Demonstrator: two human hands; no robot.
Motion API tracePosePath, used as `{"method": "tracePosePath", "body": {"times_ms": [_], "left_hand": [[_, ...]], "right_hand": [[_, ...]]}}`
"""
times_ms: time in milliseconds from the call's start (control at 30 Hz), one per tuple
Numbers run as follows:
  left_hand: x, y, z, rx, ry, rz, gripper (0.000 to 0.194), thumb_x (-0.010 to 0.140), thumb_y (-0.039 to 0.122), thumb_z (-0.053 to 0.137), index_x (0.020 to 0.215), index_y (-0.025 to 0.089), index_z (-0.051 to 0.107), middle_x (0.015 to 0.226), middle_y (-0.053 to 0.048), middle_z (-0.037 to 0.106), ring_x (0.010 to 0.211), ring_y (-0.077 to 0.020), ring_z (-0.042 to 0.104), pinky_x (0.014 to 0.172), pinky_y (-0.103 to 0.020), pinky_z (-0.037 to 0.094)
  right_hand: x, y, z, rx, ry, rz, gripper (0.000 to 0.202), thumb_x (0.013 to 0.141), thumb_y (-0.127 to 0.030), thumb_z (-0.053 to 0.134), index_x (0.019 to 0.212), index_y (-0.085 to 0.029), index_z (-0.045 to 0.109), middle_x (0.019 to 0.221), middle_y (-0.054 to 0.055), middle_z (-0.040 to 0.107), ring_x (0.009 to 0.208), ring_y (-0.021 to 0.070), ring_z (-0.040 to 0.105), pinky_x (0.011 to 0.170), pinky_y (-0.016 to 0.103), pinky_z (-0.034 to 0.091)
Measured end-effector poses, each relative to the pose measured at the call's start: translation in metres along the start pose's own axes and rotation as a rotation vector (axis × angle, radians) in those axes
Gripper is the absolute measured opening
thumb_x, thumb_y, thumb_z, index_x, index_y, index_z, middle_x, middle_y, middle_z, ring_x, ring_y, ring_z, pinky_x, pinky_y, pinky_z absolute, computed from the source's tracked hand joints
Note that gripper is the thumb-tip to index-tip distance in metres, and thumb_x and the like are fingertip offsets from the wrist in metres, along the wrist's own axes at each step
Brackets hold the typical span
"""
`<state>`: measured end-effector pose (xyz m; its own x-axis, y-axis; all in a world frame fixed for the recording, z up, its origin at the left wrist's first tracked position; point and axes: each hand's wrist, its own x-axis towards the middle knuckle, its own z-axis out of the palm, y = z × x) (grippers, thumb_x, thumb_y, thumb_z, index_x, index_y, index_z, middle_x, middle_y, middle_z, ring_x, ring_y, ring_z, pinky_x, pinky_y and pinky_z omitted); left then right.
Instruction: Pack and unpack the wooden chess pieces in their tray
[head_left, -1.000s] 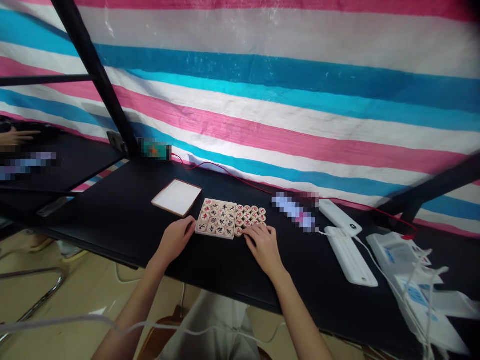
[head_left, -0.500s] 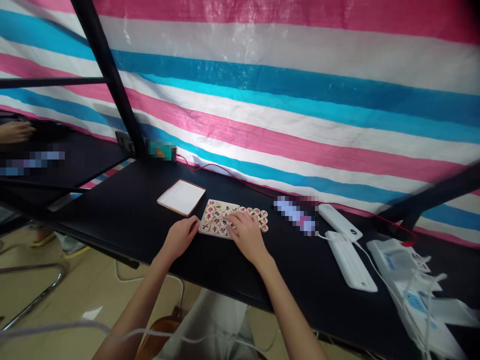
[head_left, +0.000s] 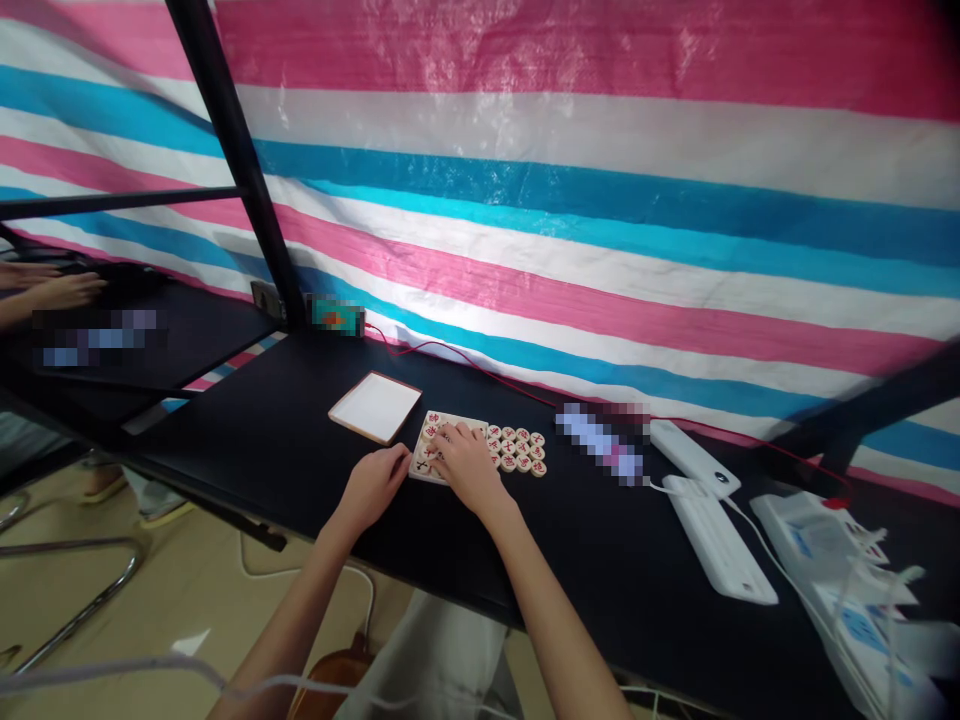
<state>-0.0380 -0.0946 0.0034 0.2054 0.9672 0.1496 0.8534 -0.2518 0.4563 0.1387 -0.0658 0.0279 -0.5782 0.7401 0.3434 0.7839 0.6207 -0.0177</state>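
A shallow square box (head_left: pixel 429 478) filled with round Chinese chess pieces, marked in red and black characters, lies on the black desk. My left hand (head_left: pixel 375 488) is closed at the box's near left edge, its curled fingertips against the rim. Over the box, my right hand (head_left: pixel 469 462) has bent fingers pressed onto a chess piece; the hand hides most of the pieces beneath it. Just right of the box, red-marked Chinese chess pieces (head_left: pixel 523 449) stand in neat rows on the desk. The box's square lid (head_left: pixel 375 407), white inside, lies to the left.
A propped-up phone (head_left: pixel 335 315) with a red cable stands at the back left. To the right are a blurred-out device (head_left: pixel 600 442), two white power banks (head_left: pixel 721 540) and a power strip (head_left: pixel 806 540) with plugs. Another person's hands (head_left: pixel 71 290) are at the neighbouring desk.
My right hand has moved left across the box, uncovering the rows of red pieces on the right. My left hand stays at the box's edge. The view has shifted slightly.
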Motion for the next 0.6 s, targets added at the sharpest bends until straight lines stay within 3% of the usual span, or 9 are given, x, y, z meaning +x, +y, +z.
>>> {"method": "tracePosePath", "body": {"times_ms": [233, 367, 600], "left_hand": [[-0.001, 0.002, -0.001, 0.012, 0.004, -0.002, 0.029, 0.091, 0.035, 0.028, 0.079, 0.021, 0.050, 0.075, -0.002, 0.061, 0.070, -0.0149, 0.057, 0.063, -0.024, 0.036], [-0.001, 0.001, -0.002, 0.014, -0.003, -0.009, 0.028, 0.091, 0.034, 0.028, 0.082, 0.021, 0.051, 0.078, -0.002, 0.062, 0.073, -0.0152, 0.057, 0.065, -0.025, 0.036], [-0.001, 0.001, -0.002, -0.002, -0.004, -0.009, 0.027, 0.090, 0.035, 0.030, 0.082, 0.021, 0.052, 0.080, -0.003, 0.063, 0.075, -0.0163, 0.058, 0.067, -0.026, 0.037]], "right_hand": [[-0.003, -0.003, 0.003, 0.130, 0.022, 0.021, 0.011, 0.081, -0.028, 0.059, 0.089, -0.022, 0.057, 0.096, 0.004, 0.065, 0.090, 0.0200, 0.050, 0.079, 0.036, 0.028], [-0.011, 0.004, -0.008, 0.251, 0.086, 0.097, 0.012, 0.081, -0.034, 0.058, 0.084, -0.023, 0.059, 0.095, 0.002, 0.066, 0.090, 0.0193, 0.052, 0.080, 0.036, 0.026], [-0.079, 0.044, -0.036, 0.284, 0.201, 0.346, 0.021, 0.083, -0.041, 0.052, 0.082, -0.024, 0.063, 0.096, 0.003, 0.067, 0.092, 0.0198, 0.056, 0.076, 0.033, 0.027]]}}
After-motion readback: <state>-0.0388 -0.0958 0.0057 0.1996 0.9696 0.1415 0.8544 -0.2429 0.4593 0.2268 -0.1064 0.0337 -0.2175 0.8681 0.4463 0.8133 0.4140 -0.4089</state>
